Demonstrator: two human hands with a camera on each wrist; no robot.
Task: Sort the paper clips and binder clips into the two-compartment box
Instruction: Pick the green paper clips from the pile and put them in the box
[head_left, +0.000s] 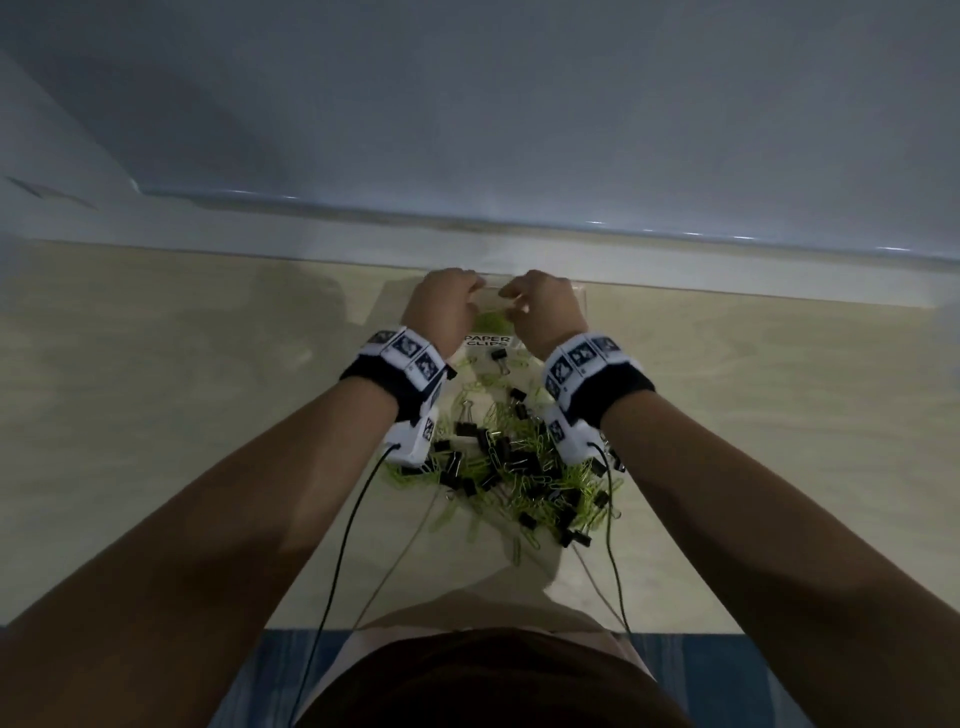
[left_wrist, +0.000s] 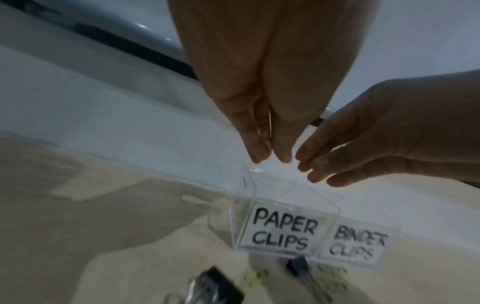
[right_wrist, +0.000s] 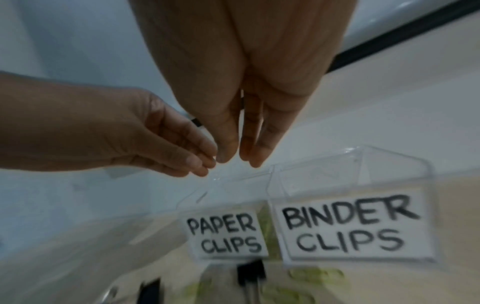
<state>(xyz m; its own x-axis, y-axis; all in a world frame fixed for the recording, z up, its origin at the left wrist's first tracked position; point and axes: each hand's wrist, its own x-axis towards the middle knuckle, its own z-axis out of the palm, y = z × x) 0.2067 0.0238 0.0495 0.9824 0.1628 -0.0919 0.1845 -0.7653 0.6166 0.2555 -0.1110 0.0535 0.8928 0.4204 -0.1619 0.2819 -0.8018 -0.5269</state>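
Note:
A clear two-compartment box (head_left: 579, 292) stands at the table's far edge, its fronts labelled PAPER CLIPS (left_wrist: 283, 230) and BINDER CLIPS (right_wrist: 345, 228). Green paper clips (head_left: 488, 321) lie in the left compartment. My left hand (left_wrist: 271, 161) hangs over that compartment, thumb and fingertips nearly touching. A thin pale line shows between them, and I cannot tell whether it is a clip. My right hand (right_wrist: 240, 161) hovers just beside it, fingers straight, nothing seen in the small gap. A mixed pile (head_left: 509, 457) of green paper clips and black binder clips lies between my wrists.
The box sits close to a pale wall ledge (head_left: 519, 228) behind it. Loose black binder clips (right_wrist: 250, 271) and green paper clips lie right in front of the labels. Thin cables (head_left: 343, 545) trail from both wrist cameras toward my body. Beige table (head_left: 182, 364) extends on both sides.

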